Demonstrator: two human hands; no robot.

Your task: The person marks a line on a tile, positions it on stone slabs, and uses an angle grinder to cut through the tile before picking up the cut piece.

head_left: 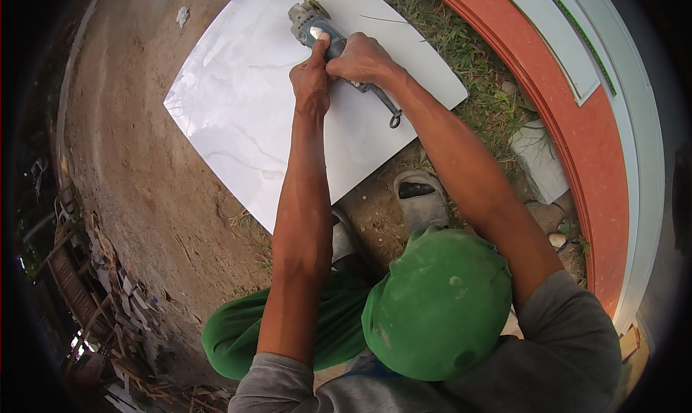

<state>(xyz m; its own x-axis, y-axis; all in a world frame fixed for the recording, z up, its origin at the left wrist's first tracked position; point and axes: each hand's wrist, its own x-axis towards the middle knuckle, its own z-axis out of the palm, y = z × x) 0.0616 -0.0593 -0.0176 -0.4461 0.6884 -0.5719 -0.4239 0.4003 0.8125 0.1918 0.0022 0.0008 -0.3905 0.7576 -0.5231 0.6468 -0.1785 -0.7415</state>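
Note:
An angle grinder [303, 24] lies at an angle over a large white marble-patterned tile [234, 103], its disc [314, 5] at the front end near a thin line on the tile's far part. My left hand [311, 78] is closed on the grinder's body, thumb along its top. My right hand [359, 58] wraps round the body farther back, beside the left hand. The tool's cord end with a small loop [394, 117] hangs toward the tile's right edge. Where the disc meets the surface is too small to tell.
My green-trousered knees [432, 305] and sandals [418, 200] are below the tile. Grass [483, 107], a stone block [540, 161] and red and white curved edging [598, 161] run along the right. Packed dirt [122, 197] spreads left, with scrap wood and rubble [86, 298] at lower left.

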